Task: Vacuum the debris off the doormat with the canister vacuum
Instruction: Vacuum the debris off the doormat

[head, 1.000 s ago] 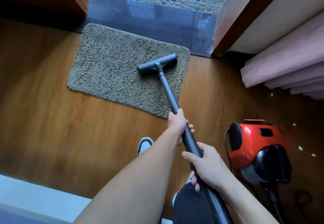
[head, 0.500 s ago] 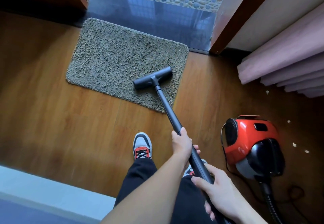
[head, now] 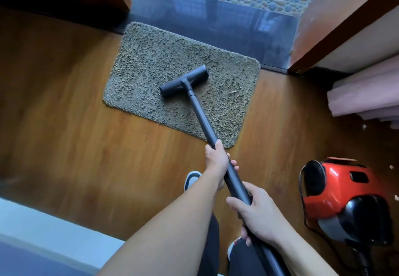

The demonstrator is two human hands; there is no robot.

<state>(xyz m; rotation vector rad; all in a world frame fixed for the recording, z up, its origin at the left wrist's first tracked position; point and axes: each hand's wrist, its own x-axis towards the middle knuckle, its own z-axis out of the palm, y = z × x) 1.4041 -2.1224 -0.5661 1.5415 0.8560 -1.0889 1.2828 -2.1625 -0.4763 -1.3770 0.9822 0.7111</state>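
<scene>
We are standing over the doormat and vacuuming it. Our left hand is clenching the wand higher up, just near the mat's near edge, and our right hand is gripping the same wand lower down, close to our body. The floor head is sitting flat on the mat, about in the middle, angled with its right end farther away. The mat is lying on the wood floor, its far edge against the dark threshold of the doorway. The red canister is parked on the floor to the right, well apart from the mat.

Progress: we are judging this as mid-task. No obvious debris is showing on the pile, but the shaggy texture is hiding small bits, so we cannot tell which strips are done. The far-left corner and the right end probably need passes. A few pale crumbs are lying on the floor at right, near the pink curtain, off the mat.
</scene>
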